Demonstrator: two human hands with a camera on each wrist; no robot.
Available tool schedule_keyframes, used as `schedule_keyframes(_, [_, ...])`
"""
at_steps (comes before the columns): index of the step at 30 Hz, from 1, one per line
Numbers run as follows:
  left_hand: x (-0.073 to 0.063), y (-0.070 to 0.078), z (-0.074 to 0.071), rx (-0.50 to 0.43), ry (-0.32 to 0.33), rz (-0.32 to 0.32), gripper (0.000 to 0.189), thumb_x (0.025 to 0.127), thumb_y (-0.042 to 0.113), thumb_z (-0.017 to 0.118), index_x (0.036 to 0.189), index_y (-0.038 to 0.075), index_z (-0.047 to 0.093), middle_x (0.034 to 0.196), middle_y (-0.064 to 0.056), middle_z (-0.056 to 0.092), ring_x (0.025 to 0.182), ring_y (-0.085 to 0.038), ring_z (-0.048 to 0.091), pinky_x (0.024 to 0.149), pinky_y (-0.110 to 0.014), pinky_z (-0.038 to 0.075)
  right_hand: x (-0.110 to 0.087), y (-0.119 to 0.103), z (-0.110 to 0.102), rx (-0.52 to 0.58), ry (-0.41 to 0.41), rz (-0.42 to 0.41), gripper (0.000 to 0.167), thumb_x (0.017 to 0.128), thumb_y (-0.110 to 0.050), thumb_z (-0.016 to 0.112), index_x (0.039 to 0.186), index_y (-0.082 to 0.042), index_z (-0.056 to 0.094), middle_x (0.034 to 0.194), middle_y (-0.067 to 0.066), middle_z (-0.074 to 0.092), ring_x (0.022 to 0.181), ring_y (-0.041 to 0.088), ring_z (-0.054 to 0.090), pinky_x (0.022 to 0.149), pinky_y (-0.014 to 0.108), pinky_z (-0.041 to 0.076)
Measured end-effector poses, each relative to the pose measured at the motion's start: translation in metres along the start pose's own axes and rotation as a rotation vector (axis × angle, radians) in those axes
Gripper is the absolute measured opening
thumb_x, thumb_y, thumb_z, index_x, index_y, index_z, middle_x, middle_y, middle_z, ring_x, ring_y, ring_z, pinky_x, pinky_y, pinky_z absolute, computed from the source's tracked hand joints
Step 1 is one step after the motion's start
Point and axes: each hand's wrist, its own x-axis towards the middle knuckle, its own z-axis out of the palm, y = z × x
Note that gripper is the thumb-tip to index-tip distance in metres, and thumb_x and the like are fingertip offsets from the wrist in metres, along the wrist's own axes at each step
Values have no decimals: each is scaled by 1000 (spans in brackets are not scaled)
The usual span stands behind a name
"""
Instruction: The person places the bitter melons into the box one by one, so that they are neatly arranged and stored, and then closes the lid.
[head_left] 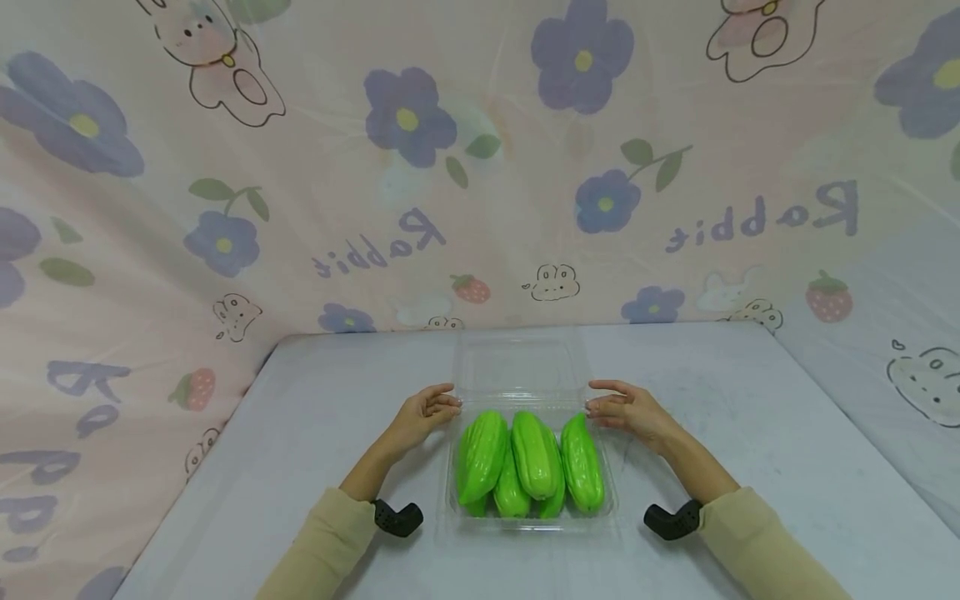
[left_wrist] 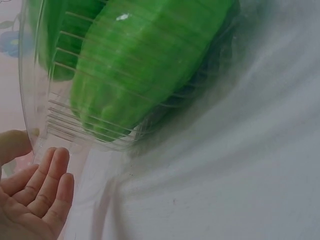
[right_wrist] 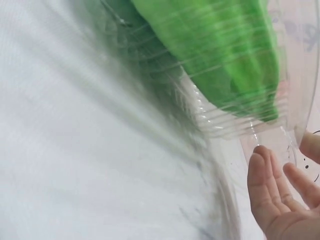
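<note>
A clear plastic clamshell box [head_left: 534, 523] lies with its lid [head_left: 517, 367] folded back, away from the person. Several glossy green, ridged, elongated fruits or vegetables [head_left: 536, 454] fill its base, some lying under others. At the box's back left corner is the left hand [head_left: 429, 414], its fingers loosely bent; in the left wrist view the thumb touches the rim and the fingertips are just below it. The right hand [head_left: 628, 410] mirrors this at the back right corner, its thumb at the rim and fingertips close under the edge in the right wrist view.
The box stands on a white-covered table [head_left: 360, 367]. Behind and beside it hangs a pale curtain [head_left: 510, 208] printed with flowers, rabbits and strawberries. Black wrist mounts [head_left: 399, 518] sit at both sleeve cuffs, near the box's front corners.
</note>
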Motion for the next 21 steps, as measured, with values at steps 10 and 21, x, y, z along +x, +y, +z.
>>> schedule_keyframes(10, [0,0,2,-16,44,1,55,96,14,59,143,-5,38,128,-25,58,105,-10,63,87,-23,56,-1,4,1,-3,35,-16,66,95,-11,60,147,9,25,90,-19,70,88,-2,68,82,16,57])
schedule_keyframes(21, [-2,1,4,-32,68,5,54,95,12,60,142,-4,40,126,-24,59,110,-19,63,85,-19,55,-1,6,4,24,65,-23,63,94,-11,61,146,7,29,90,-18,70,87,-1,69,82,16,57])
